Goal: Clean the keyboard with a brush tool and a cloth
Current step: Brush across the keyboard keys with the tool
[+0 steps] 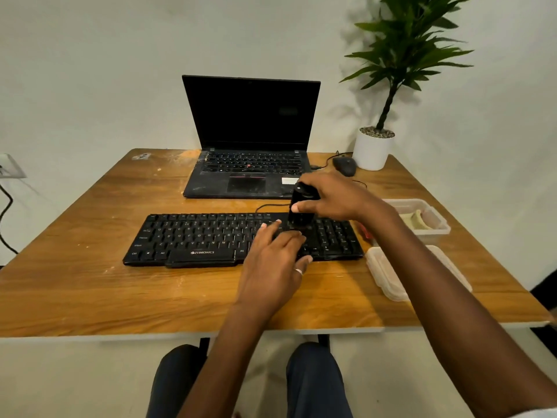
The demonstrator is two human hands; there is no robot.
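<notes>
A black keyboard (196,238) lies across the middle of the wooden table (90,291). My right hand (334,196) grips a black brush tool (300,211) from above and holds it upright with its lower end on the keys at the keyboard's right part. My left hand (275,260) rests flat on the keyboard's right half, fingers straight, just in front of the brush. A pale yellowish cloth (417,220) lies in a clear plastic container (440,224) at the right.
An open black laptop (250,140) stands behind the keyboard. A black mouse (345,165) and a white potted plant (373,149) are at the back right. A clear container lid (388,276) lies near the right edge. A red item (364,232) peeks out beside the keyboard.
</notes>
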